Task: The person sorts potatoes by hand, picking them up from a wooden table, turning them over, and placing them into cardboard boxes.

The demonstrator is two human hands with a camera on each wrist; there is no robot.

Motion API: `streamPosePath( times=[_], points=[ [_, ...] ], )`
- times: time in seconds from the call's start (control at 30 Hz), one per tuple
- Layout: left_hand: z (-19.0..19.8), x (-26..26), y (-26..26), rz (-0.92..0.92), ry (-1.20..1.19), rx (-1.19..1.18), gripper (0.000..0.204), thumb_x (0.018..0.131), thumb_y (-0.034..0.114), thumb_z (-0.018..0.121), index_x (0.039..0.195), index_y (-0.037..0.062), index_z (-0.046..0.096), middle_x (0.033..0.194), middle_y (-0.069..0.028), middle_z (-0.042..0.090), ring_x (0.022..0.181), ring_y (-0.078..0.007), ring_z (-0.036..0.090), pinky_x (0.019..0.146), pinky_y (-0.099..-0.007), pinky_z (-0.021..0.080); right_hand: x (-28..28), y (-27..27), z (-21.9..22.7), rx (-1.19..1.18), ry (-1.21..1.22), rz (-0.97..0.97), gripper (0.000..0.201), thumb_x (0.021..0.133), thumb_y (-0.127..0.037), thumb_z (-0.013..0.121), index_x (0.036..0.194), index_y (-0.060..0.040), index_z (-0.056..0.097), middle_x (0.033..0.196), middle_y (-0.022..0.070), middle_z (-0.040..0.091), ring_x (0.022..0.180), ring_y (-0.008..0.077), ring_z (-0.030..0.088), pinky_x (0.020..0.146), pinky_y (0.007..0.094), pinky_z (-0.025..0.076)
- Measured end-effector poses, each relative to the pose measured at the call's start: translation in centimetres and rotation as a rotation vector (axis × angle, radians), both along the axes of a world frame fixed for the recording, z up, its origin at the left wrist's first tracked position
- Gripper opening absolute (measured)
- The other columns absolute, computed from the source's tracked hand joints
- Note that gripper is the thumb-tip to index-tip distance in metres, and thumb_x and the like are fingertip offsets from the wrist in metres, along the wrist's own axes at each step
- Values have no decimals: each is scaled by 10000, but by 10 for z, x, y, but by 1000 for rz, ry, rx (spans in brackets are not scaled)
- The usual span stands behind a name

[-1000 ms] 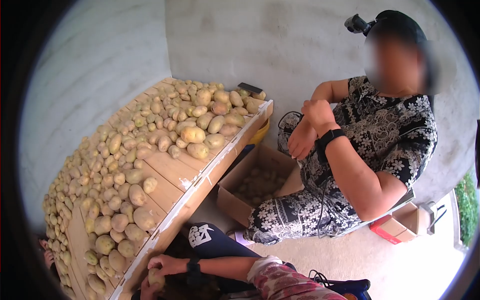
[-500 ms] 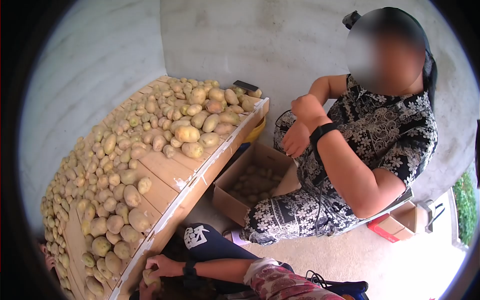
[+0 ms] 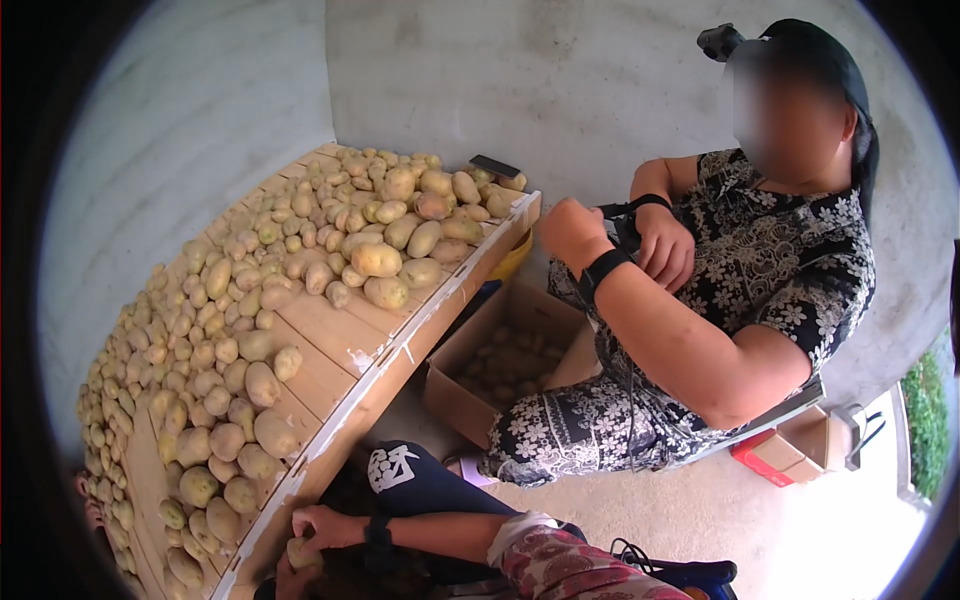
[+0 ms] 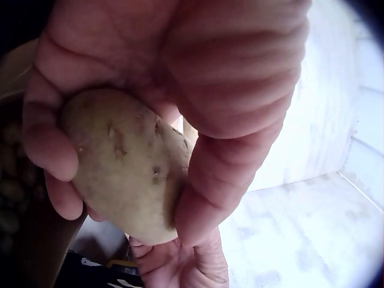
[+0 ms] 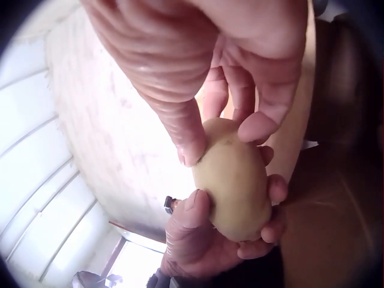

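Both of my hands are on one pale potato (image 3: 300, 553) beside the front edge of the wooden platform. In the left wrist view, my left hand (image 4: 234, 72) wraps its fingers and thumb round this potato (image 4: 129, 162), whose skin has small dark pits. My right hand (image 3: 330, 528), wearing a black wristband, grips its other end. The right wrist view shows my right hand (image 5: 204, 54) with thumb and fingers on the upper end of the potato, while my left hand (image 5: 198, 246) cups the lower end.
Many loose potatoes (image 3: 225, 440) cover the sloping platform (image 3: 310, 335). A cardboard box (image 3: 460, 405) of potatoes stands below its edge. Across from me sits another person (image 3: 700, 300) with a cap camera and wristbands. A dark flat object (image 3: 495, 166) lies at the platform's far corner.
The potato stays in both my hands, shifting only slightly. The other person's hands have moved apart, one forward toward the platform. My head view has shifted a little.
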State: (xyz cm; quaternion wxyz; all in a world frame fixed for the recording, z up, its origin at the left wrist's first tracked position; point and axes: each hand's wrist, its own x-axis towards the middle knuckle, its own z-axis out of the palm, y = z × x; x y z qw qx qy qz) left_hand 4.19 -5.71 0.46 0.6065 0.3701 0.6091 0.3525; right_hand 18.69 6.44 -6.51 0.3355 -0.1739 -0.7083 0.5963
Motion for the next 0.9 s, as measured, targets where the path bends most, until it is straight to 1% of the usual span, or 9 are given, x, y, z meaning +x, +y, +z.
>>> streamPosePath(
  times=[0.07, 0.23, 0.53, 0.63, 0.67, 0.77, 0.83, 0.87, 0.9],
  points=[
    [0, 0, -1, -1, 1, -3, 500, 822, 194, 632, 1247, 13, 441, 955, -41, 577, 811, -139, 554, 703, -283, 461, 1, -1, 1, -39, -16, 17, 392, 590, -280, 748, 806, -12, 561, 748, 90, 570, 681, 171, 540, 591, 305, 440],
    [1, 1, -1, -5, 3, -5, 505, 808, 189, 633, 1243, 17, 443, 961, -48, 575, 812, -147, 558, 699, -283, 465, 4, -1, 7, -22, -26, 20, 386, 606, -247, 752, 839, -14, 552, 758, 78, 575, 703, 172, 559, 618, 300, 454],
    [0, 1, -1, 13, 1, -16, 515, 782, 179, 635, 1235, 23, 446, 971, -60, 571, 812, -162, 564, 691, -282, 473, 1, -1, 4, -105, -14, 38, 381, 603, -247, 763, 820, -13, 555, 751, 78, 561, 702, 160, 532, 621, 292, 444],
    [0, 2, 1, 11, -13, -6, 519, 773, 175, 636, 1233, 25, 447, 975, -64, 570, 813, -167, 567, 689, -282, 475, 0, -1, 2, -82, -2, 17, 385, 603, -249, 763, 825, -15, 553, 747, 76, 561, 698, 158, 530, 616, 290, 441],
    [-3, 2, 2, -31, -34, 60, 497, 750, 195, 611, 1200, 57, 451, 929, -52, 560, 783, -148, 565, 655, -268, 484, -1, 1, 3, -66, -9, 23, 395, 603, -252, 763, 837, -15, 551, 745, 77, 561, 696, 161, 529, 617, 290, 439],
    [-8, 2, 0, 15, -5, 90, 480, 706, 135, 592, 1163, 42, 476, 916, -41, 565, 793, -152, 580, 656, -269, 497, -2, 2, 2, -36, 5, 38, 372, 623, -246, 751, 842, -16, 556, 760, 81, 560, 713, 161, 538, 637, 292, 445],
    [-27, -9, 3, -5, -21, 132, 570, 745, 177, 645, 1252, 35, 425, 1019, -61, 554, 861, -139, 551, 707, -259, 478, 1, 4, 6, -50, 24, 90, 334, 649, -235, 735, 835, -17, 564, 783, 83, 558, 737, 160, 539, 663, 297, 449],
    [-29, -7, 3, 15, -174, 194, 516, 729, 87, 599, 1221, 24, 456, 1035, -52, 556, 895, -135, 556, 750, -259, 480, -3, 7, -2, 59, 84, 72, 304, 669, -234, 731, 815, -19, 572, 778, 80, 556, 741, 157, 537, 665, 295, 449],
    [-25, -3, 0, 112, -106, 164, 500, 753, 80, 593, 1227, 24, 448, 1031, -49, 558, 888, -141, 559, 760, -267, 480, 1, 7, 4, 95, 81, 23, 277, 691, -230, 726, 804, -25, 579, 777, 74, 549, 742, 151, 533, 670, 292, 449]
  ],
)
